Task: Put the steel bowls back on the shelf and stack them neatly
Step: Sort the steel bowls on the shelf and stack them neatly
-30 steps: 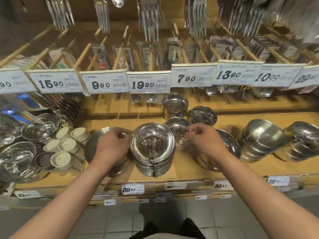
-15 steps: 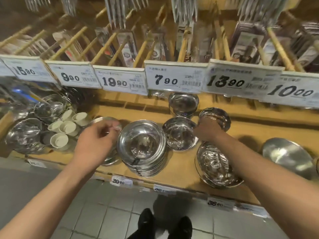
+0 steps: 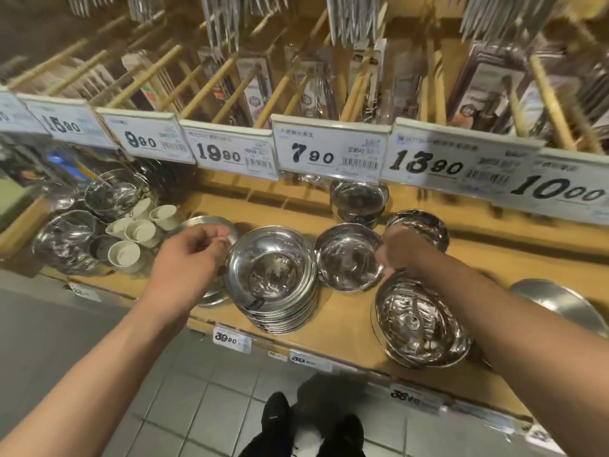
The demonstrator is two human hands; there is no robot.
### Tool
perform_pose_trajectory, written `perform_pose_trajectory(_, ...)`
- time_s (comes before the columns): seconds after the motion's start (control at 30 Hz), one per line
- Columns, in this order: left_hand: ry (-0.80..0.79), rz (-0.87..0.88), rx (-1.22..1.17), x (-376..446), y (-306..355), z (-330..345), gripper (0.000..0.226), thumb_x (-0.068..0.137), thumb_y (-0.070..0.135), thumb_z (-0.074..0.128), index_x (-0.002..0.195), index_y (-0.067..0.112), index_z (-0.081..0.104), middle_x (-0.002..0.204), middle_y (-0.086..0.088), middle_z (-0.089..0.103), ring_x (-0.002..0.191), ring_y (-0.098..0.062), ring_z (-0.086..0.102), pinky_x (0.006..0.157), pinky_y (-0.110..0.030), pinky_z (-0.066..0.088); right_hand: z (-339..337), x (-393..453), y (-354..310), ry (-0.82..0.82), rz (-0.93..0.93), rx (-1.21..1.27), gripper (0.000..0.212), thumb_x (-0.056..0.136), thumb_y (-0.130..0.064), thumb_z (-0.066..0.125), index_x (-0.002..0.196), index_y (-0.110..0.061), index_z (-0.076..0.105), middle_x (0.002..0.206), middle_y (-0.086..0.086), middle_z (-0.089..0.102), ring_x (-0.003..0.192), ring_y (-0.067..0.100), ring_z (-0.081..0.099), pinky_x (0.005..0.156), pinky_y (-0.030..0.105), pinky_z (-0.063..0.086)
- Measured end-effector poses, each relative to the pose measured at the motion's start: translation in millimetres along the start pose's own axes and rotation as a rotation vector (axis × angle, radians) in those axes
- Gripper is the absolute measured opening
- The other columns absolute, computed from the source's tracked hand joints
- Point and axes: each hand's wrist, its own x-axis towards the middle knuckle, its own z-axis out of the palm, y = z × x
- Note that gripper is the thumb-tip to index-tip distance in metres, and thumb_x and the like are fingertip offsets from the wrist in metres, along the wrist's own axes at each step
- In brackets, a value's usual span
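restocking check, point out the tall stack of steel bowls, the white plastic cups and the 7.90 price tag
tall stack of steel bowls (image 3: 272, 275), head view, top bowl's inside
white plastic cups (image 3: 140, 230), head view, one cup's mouth
7.90 price tag (image 3: 313, 156), head view, printed digits

Two hands reach over the shelf (image 3: 346, 328). Seven large price cards hang above. Two black shoes stand below.

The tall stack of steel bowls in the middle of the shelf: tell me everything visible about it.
The stack of steel bowls is shiny, mirror-bright metal with wide rolled rims, many shallow bowls nested mouth up. It stands near the front edge of the wooden shelf and leans slightly, the rims stepping out to one side. The left hand hovers beside it; contact cannot be told.
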Motion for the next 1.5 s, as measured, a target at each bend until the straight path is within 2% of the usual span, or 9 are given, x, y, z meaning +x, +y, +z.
perform_pose_trajectory(0.23,-0.042,0.04,-0.013,2,10,10,0.013,0.099,0.018,0.062,0.099,0.024,0.073,0.103,0.003,0.073,0.099,-0.02,0.069,0.089,-0.039,0.059,-19,-16,8,0.088,0.008,0.099,0.026,0.095,-0.023,0.061,0.073,-0.01,0.059,0.07,0.0,0.064,0.065,0.011,0.062,0.055,0.023,0.042)
perform_pose_trajectory(0.37,-0.071,0.069,-0.038,0,15,15,0.014,0.099,0.017,0.062,0.099,0.028,0.072,0.098,0.008,0.071,0.089,-0.01,0.068,0.069,-0.021,0.053,-32,-35,9,0.121,0.004,0.184,0.023,0.091,-0.022,0.062,0.083,-0.003,0.072,0.077,0.007,0.075,0.074,0.02,0.07,0.058,0.024,0.047)
perform_pose_trajectory(0.53,-0.13,0.107,-0.091,-8,29,20,0.016,0.098,0.014,0.062,0.098,0.026,0.071,0.09,0.008,0.071,0.081,-0.008,0.067,0.077,-0.028,0.056,-47,-60,17,0.107,0.033,0.309,0.024,0.099,-0.023,0.061,0.084,-0.006,0.069,0.081,0.006,0.071,0.081,0.023,0.065,0.081,0.032,0.053)
perform_pose_trajectory(0.73,-0.262,0.167,-0.09,-26,53,42,0.017,0.1,0.012,0.058,0.097,0.024,0.069,0.088,0.0,0.068,0.075,-0.009,0.065,0.075,-0.034,0.061,-72,-113,38,0.063,0.042,0.381,0.029,0.097,-0.015,0.06,0.069,-0.01,0.061,0.065,0.003,0.057,0.051,0.01,0.054,0.055,0.023,0.047)
perform_pose_trajectory(0.9,-0.502,0.177,-0.002,-46,64,71,0.014,0.1,0.016,0.059,0.091,0.015,0.069,0.097,-0.003,0.068,0.089,-0.017,0.064,0.074,-0.022,0.058,-81,-158,63,0.044,-0.064,0.203,0.033,0.101,-0.024,0.055,0.068,-0.018,0.06,0.044,-0.018,0.056,0.04,-0.005,0.048,0.06,0.021,0.042)
perform_pose_trajectory(1.07,-0.79,0.045,-0.008,-55,66,95,0.029,0.098,0.039,0.064,0.103,0.013,0.076,0.103,-0.004,0.079,0.096,-0.02,0.076,0.084,-0.032,0.063,-73,-191,68,0.011,-0.138,0.278,0.021,0.1,-0.022,0.06,0.109,-0.028,0.077,0.088,-0.024,0.076,0.066,-0.007,0.063,0.074,0.01,0.043)
perform_pose_trajectory(1.2,-0.91,0.068,0.163,-58,65,104,0.028,0.096,0.036,0.066,0.101,0.01,0.075,0.094,-0.004,0.08,0.087,-0.015,0.076,0.075,-0.025,0.062,-66,-202,69,0.017,-0.11,0.224,0.023,0.099,-0.024,0.06,0.111,-0.04,0.072,0.065,-0.042,0.063,0.051,-0.023,0.052,0.063,0.013,0.033)
perform_pose_trajectory(1.37,-0.838,0.06,0.212,-62,59,113,0.021,0.092,0.013,0.066,0.094,-0.007,0.071,0.085,-0.02,0.076,0.076,-0.022,0.073,0.072,-0.031,0.064,-48,-201,73,0.112,0.035,0.682,0.021,0.097,-0.017,0.066,0.113,-0.031,0.069,0.091,-0.004,0.078,0.068,0.006,0.069,0.071,0.024,0.062)
perform_pose_trajectory(1.5,-0.708,-0.054,0.114,-62,51,124,0.018,0.093,0.016,0.067,0.094,-0.002,0.069,0.087,-0.026,0.076,0.077,-0.029,0.075,0.077,-0.036,0.064,-24,-196,74,0.111,0.161,1.059,0.025,0.093,-0.01,0.07,0.117,-0.009,0.062,0.106,0.016,0.073,0.083,0.021,0.07,0.069,0.03,0.064)
